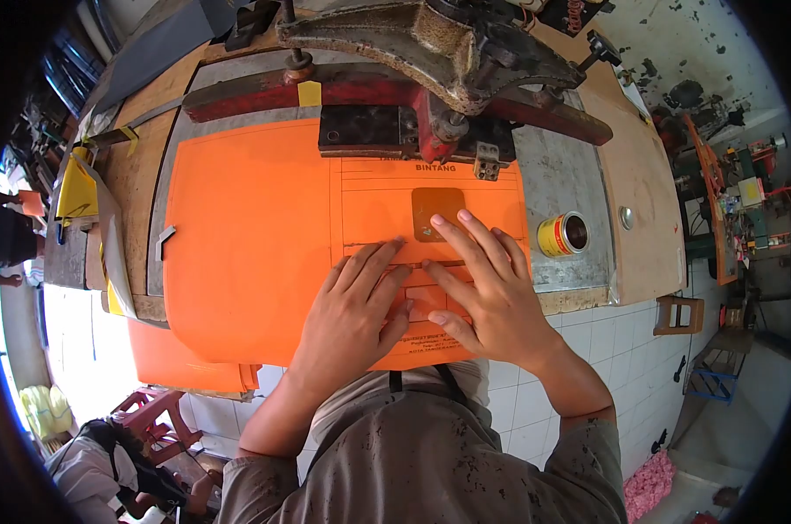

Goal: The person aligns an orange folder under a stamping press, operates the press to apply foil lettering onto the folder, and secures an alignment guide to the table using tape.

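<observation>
From here I see a wide orange sheet (251, 227) spread on the grey-topped table (570, 166), right in front of the person, its upper edge running up to a black block (359, 131) that hangs beneath a worn metal machine (448, 52) with a red bar (238, 96). The sheet is bright and smooth, and its left half is plain, with rounded corners. A thin dark line runs down near the middle, and to the right of it the surface carries ruled lines and dark print. The word "BINTANG" (435, 168) reads clearly near the top, while the line above it is partly hidden by the block. Below that sits a brownish square (437, 201) with rounded corners and a few pale marks; I cannot tell if it is a patch or a window. Lower down, a small outlined box (426, 301) shows between the hands, and several lines of small print near the bottom edge are too fine to read.

Both hands lie on the printed half with fingers spread, grasping nothing. The left hand (356, 301) rests beside the middle line; the right hand (496, 293) stretches its fingertips up to the brownish square. Just beyond the sheet's right edge stands a yellow and red can (563, 234), its top uncovered and dark inside.
</observation>
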A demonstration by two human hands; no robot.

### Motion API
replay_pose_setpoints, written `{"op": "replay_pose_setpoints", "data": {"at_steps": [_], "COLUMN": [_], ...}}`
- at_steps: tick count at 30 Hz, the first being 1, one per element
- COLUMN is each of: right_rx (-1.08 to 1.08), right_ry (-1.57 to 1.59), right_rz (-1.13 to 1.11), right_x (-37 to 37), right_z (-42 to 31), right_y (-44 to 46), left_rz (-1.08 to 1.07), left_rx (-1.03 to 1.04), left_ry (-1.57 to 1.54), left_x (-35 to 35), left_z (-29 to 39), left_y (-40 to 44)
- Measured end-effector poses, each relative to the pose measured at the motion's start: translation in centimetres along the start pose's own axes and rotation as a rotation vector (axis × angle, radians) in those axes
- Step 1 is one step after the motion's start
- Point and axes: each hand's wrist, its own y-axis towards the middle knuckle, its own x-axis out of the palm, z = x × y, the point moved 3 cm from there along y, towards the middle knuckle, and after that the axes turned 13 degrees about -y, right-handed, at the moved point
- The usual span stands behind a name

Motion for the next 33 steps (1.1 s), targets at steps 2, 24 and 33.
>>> {"op": "replay_pose_setpoints", "data": {"at_steps": [2,24,33], "right_rx": [0.009,0.097,0.106], "right_ry": [-0.009,-0.144,-0.147], "right_rz": [-0.002,-0.053,-0.059], "right_x": [-0.1,-0.8,-1.0], "right_z": [0.1,2.3,2.4], "right_y": [-0.1,-3.1,-3.3], "left_rz": [0.002,0.001,0.004], "left_rx": [0.0,-0.002,0.0], "left_ry": [0.001,0.078,0.074], "left_x": [0.1,0.5,0.5], "left_z": [0.0,0.1,0.1], "left_y": [0.0,0.2,0.1]}}
